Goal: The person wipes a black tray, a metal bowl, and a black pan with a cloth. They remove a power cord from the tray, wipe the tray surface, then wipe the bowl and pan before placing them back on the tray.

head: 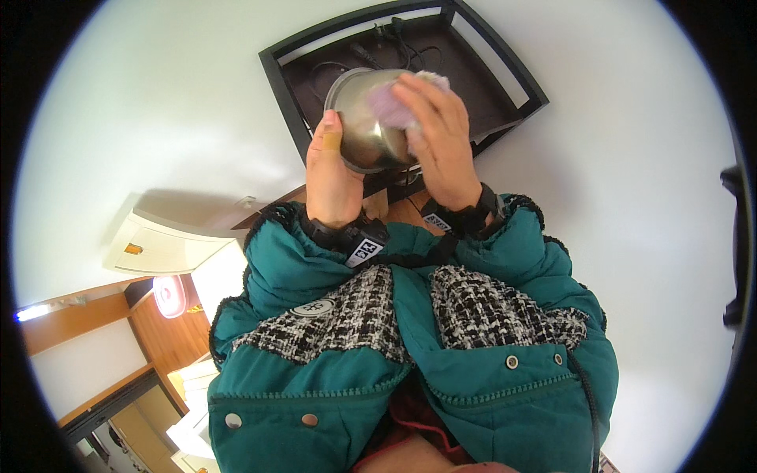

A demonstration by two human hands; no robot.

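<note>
A shiny stainless steel bowl or pot (358,127) is held up in front of me, tilted, with its rim towards the left. My left hand (334,171) grips it at the rim side, thumb on the outer wall and a tan bandage around that thumb; its other fingers are hidden behind the metal. Against the right side of the vessel, my right hand (440,139) presses a pale purple cloth (390,106). The cloth and the fingers on it look slightly blurred. Whether anything is inside the vessel cannot be seen.
Beyond my hands is a dark wooden tray-like shelf (491,77) with raised rails. Black power cables (405,44) with plugs lie on it. A cream cabinet (177,242) stands at the left, and a pink-rimmed container (170,297) is near the wooden floor (165,334).
</note>
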